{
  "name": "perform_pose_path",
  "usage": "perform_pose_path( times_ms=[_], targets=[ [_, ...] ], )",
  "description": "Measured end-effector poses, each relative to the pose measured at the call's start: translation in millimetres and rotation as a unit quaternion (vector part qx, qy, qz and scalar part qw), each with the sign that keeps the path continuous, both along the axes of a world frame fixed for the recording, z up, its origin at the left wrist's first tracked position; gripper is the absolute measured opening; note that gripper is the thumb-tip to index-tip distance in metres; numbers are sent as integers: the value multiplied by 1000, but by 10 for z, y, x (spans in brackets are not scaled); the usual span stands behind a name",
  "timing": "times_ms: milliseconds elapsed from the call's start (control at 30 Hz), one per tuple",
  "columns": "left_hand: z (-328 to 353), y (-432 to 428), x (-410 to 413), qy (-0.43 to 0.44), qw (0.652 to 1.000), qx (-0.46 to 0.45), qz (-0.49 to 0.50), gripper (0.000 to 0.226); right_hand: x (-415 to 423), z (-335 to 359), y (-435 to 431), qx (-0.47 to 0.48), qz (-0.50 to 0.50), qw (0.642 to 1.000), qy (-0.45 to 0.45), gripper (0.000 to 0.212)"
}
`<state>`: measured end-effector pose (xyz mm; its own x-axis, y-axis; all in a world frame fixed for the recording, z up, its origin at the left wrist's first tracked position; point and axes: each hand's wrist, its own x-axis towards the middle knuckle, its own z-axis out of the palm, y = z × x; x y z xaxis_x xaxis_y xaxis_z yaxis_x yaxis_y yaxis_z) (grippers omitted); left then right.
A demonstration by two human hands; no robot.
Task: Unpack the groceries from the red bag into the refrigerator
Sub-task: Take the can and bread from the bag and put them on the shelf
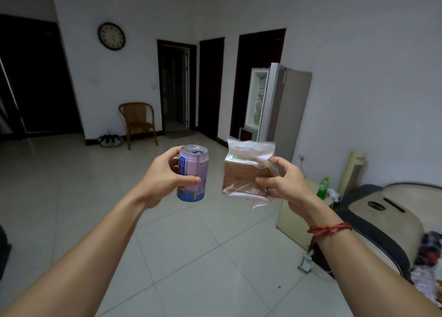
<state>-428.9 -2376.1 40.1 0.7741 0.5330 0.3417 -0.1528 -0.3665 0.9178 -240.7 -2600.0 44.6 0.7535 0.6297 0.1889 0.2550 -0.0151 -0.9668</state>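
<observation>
**Left grip** (165, 177): closed round the can (193, 173), with the thumb on the near face and the fingers behind. The can is upright, lilac and blue, pull-tab end up, and held in the air above the tiled floor (181, 257).

**Right grip** (285, 185): closed on the packet (244, 173), thumb and fingers pinching its right edge. The packet is clear film with a white top seal, and brown sliced bread shows inside. It is held upright just beside the can, not touching it.

**Fridge** (290, 111): stands at the right wall, well beyond both items. It is open, and a white interior with shelves shows on its left side.

**Other items:**
- A clock (111, 36) hangs on the far wall.
- A wicker chair (138, 123) stands below the clock.
- A green bottle (323, 185) stands on a low cabinet (294, 218).
- A red cord (330, 229) is tied round the right wrist.
</observation>
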Motion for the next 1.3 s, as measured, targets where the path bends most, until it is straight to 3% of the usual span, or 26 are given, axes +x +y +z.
perform_pose_path(
  times_ms=[433,933,1300],
  targets=[
    [-14,1963,1558,4,1000,8,-6,72,1485,-20,1967,-3,-9,1000,14,36],
    [-175,3527,3552,26,999,24,8,73,3491,-192,3561,-8,0,999,52,35],
    [22,4540,5210,14,999,21,29,75,5172,78,4636,-18,20,998,57,35]
  ],
)
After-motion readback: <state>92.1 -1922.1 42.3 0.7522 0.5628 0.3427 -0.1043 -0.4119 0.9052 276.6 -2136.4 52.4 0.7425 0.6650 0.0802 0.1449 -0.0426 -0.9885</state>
